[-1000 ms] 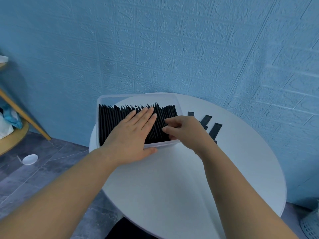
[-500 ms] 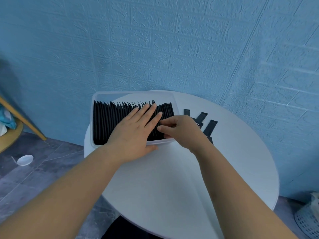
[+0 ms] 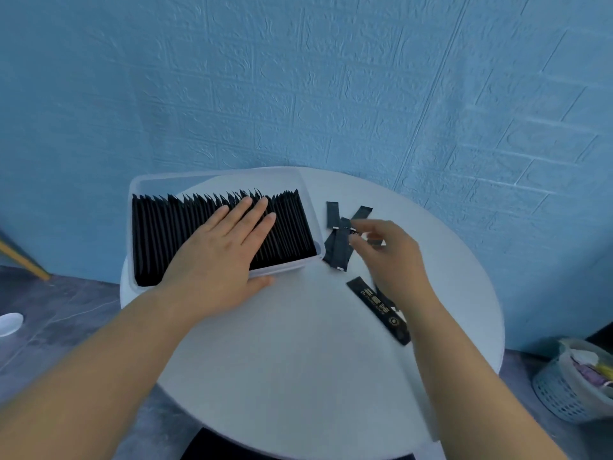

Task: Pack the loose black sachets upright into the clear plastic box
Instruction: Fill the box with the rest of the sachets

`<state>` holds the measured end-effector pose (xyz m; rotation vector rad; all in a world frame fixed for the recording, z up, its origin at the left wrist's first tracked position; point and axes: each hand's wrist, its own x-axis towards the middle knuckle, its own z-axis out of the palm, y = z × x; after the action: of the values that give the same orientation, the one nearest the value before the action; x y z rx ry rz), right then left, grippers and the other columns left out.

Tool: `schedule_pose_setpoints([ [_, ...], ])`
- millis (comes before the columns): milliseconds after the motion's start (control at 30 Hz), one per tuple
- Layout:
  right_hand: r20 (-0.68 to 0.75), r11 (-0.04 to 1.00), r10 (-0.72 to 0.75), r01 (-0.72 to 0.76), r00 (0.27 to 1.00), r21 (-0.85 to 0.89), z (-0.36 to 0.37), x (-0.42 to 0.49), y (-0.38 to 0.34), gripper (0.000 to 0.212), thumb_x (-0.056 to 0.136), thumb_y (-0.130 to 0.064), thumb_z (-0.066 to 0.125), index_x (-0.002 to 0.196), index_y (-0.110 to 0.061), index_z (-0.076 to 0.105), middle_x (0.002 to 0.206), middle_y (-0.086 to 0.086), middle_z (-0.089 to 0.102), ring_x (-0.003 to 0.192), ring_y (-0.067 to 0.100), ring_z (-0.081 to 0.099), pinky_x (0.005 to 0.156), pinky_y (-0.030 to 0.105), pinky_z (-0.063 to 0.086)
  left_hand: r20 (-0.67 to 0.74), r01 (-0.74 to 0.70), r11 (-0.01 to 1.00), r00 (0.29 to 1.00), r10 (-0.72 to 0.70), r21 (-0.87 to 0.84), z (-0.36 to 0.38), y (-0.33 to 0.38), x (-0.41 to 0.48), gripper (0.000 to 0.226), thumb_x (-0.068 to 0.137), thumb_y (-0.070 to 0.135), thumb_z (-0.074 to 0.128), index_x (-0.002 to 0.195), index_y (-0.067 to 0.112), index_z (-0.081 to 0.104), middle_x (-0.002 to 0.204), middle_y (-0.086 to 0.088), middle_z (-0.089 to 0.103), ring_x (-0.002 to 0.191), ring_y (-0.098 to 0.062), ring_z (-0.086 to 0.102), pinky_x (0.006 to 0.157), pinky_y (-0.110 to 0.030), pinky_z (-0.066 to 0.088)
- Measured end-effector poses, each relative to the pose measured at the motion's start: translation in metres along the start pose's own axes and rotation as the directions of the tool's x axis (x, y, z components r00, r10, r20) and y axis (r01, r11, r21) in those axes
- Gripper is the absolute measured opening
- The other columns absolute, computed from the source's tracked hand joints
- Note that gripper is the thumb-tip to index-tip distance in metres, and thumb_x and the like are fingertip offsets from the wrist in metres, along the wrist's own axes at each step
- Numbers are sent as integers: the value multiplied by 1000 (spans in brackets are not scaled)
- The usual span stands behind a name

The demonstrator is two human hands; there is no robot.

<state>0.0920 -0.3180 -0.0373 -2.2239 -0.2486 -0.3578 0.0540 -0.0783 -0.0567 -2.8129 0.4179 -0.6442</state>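
— Since half a second ago the right hand (image 3: 388, 250) has left the box (image 3: 215, 175) and gone right, over the loose sachets (image 3: 335, 252); the head view has tipped too, so more of them show

— And the left hand (image 3: 219, 257)?

— Stayed put. It lies flat on the tops of the packed sachets (image 3: 159, 234), fingers straight and close together, thumb outside against the box's near wall. It presses, it grips nothing

— Does the right hold anything?

— Cannot tell. Its fingers are curled above the little heap and blurred; a dark bit with a pale end shows by the fingertips, but whether it is pinched I can't say

— Where's the box?

— Far left of the round white table (image 3: 298, 360), its far left corner jutting past the rim. The packed ones stand on edge in a row that runs nearly from end to end, with a bare strip along the far wall

— And the loose ones?

— Just right of the box, flat on the table, several crossed over each other, one almost at the box's right end. A lone sachet (image 3: 378, 307) lies apart, nearer the person, gold print up, its near end by the right wrist

— Anything else?

— Blue brick-embossed wall (image 3: 298, 78) behind, grey floor (image 3: 66, 303), a lattice basket (image 3: 570, 390) at lower right, a white dish (image 3: 10, 323) on the floor at left
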Motion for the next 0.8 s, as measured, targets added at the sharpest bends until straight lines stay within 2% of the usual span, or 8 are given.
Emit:
schedule_pose_setpoints([
  [133,185,891,252,-154,950,-427,-20,-7,50,48,89,-39,58,133,-20,51,132,3,50,119,22,47,99,29,37,-2,-5,1000,1000,5,0,0,-1,0,82,80,59,31,137,2,43,144,-17,41,131,-33,42,106,-42,21],
  [300,214,905,301,-207,929,-372,-25,-13,58,42,88,-28,62,129,-18,55,110,0,56,93,13,49,82,22,34,36,-8,1000,999,8,10,-1,-1,0,83,83,62,43,142,4,36,149,-15,33,136,-31,34,110,-40,14],
  [367,232,909,301,-205,925,-364,-28,-15,58,38,89,-24,61,126,-18,56,103,-3,55,87,12,49,79,22,34,37,-1,1000,999,1,6,-3,-1,-2,87,84,62,47,147,9,17,155,-11,13,143,-27,19,113,-37,4],
  [433,245,914,309,-215,919,-344,-33,-19,59,34,89,-22,61,123,-18,58,99,-4,56,80,9,49,77,22,33,10,2,1000,1000,-2,-9,-1,0,-4,87,84,63,38,143,15,-5,152,-3,-8,146,-22,2,113,-34,-8],
  [500,247,917,305,-213,920,-338,-38,-23,59,34,90,-25,60,122,-18,59,96,-5,56,77,5,48,76,21,33,-40,-6,999,999,4,-35,0,1,-3,85,84,63,34,139,17,-12,149,-1,-16,146,-20,-4,113,-33,-11],
  [667,225,883,316,-200,922,-424,-32,-34,48,61,76,-56,66,126,-22,52,105,-7,49,98,13,50,80,26,37,-20,-5,999,1000,4,-34,-5,0,-1,86,88,62,44,144,13,0,155,-6,2,145,-23,8,113,-33,-5],
  [700,233,869,311,-176,921,-463,-28,-35,48,66,73,-58,68,126,-23,51,105,-7,47,100,14,50,80,27,38,-2,-3,999,1000,3,-46,-4,-1,-2,87,88,62,45,144,14,-2,155,-4,-1,145,-22,5,113,-33,-6],
  [800,257,861,307,-153,917,-484,-24,-36,46,48,77,-52,68,113,-24,54,91,-8,52,87,14,53,72,28,38,2,-2,997,1000,2,-77,-2,0,-2,88,87,62,42,141,17,-11,149,0,-15,146,-20,-4,114,-32,-9],
])
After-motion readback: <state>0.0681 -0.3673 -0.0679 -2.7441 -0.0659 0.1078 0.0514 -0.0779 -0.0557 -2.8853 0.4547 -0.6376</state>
